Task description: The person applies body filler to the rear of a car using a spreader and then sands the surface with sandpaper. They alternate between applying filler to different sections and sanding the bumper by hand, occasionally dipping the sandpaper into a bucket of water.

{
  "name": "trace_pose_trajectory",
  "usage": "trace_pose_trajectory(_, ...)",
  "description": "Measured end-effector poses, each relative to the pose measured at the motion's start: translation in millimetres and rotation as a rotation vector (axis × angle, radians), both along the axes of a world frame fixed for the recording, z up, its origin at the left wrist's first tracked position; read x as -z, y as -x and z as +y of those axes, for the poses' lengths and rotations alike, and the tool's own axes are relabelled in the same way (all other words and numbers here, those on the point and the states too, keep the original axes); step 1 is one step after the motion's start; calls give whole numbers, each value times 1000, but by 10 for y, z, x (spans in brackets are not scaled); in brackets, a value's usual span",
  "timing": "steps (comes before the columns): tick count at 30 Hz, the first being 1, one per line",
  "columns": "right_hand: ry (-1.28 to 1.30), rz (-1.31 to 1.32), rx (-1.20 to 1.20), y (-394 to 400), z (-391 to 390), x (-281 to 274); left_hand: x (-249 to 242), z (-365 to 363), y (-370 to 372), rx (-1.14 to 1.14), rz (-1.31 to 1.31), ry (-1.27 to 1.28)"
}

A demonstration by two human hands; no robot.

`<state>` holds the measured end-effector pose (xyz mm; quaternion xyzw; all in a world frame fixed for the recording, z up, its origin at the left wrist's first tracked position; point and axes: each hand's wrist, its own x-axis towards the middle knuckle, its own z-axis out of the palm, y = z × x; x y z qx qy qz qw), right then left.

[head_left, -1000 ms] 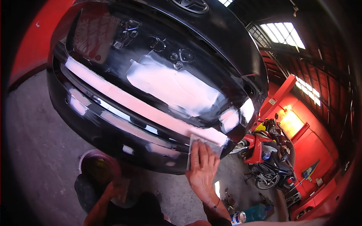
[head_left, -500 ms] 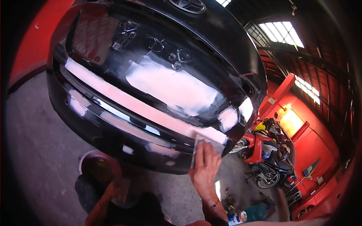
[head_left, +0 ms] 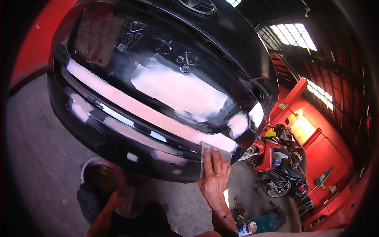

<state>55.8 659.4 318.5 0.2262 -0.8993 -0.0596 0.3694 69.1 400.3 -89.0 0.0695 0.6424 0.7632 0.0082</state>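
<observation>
My right hand lies with fingers stretched over a grey sheet of sandpaper, pressing it on the right end of the car's bumper. Just above the fingertips runs a long pale filler strip along the bumper's top edge. My left hand is low and in shade beside a round bucket. Its fingers are closed round a flat, dull piece too dim to make out. A large whitish filler patch covers the middle of the black trunk lid.
Motorcycles stand to the right by the red wall. A can and a teal container are on the floor at lower right. Another red panel rises at upper left.
My right hand and the sandpaper have shifted slightly left and down on the bumper, baring more of the filler strip's right end. My left hand has barely moved.
</observation>
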Motion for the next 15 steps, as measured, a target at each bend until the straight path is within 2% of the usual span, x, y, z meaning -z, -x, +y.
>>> trace_pose_trajectory(2, 32, 114, 32, 21, -107, -153, 34, 2, -38, 44, -42, -92)
trace_pose_trajectory(8, 36, 94, -62, 210, -340, -39, 153, -5, -13, 22, -21, -90)
trace_pose_trajectory(10, 67, 54, -70, 140, -327, 48, 16, -38, -59, -17, -34, 76)
trace_pose_trajectory(11, 68, 54, -71, 116, -292, 111, 18, -44, -65, -18, -34, 77)
trace_pose_trajectory(14, 9, -9, -80, 28, -215, 258, 107, -47, -23, 20, -78, 9)
trace_pose_trajectory(15, 1, 49, -73, -5, -229, 255, 209, -19, -19, 60, -13, -192)
